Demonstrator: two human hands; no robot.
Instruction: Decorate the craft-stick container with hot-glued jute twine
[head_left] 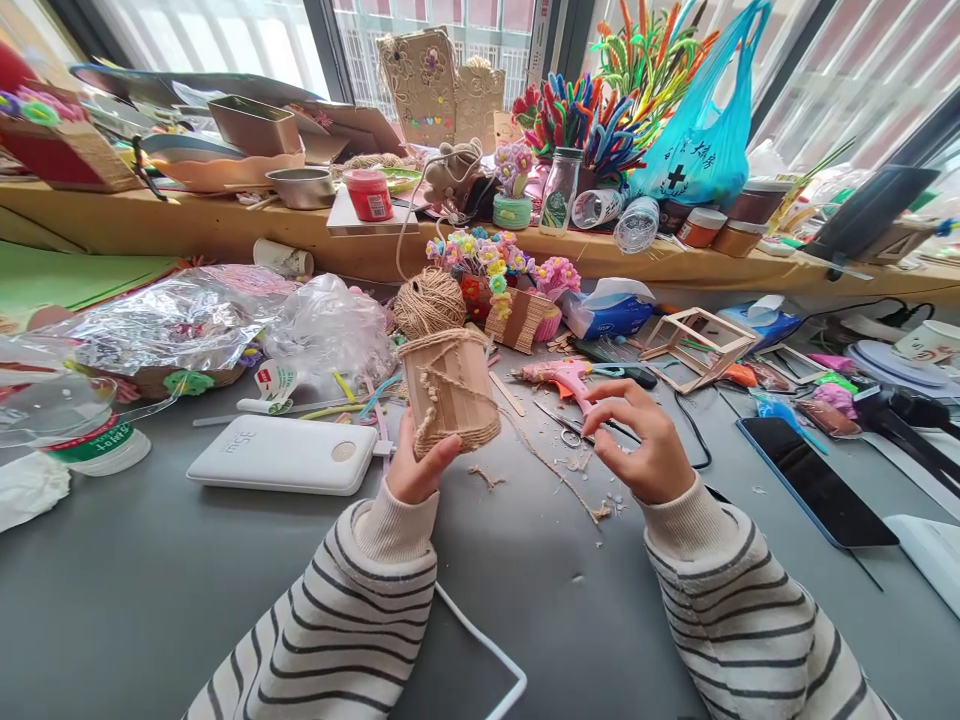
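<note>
My left hand is closed around the bottom of a small pot made of wooden sticks, wrapped with jute twine at its top and base. It holds the pot upright above the grey table. My right hand hovers to the right with fingers curled and apart, holding nothing I can see. It is just in front of a pink glue gun and small scissors. A ball of jute twine sits behind the pot, and a loose strand trails across the table.
A white power bank with a white cable lies left of the pot. A dark phone lies at the right. Plastic bags, paper flowers, a wooden stick frame and a tissue pack crowd the back. A wooden shelf holds jars and pipe cleaners.
</note>
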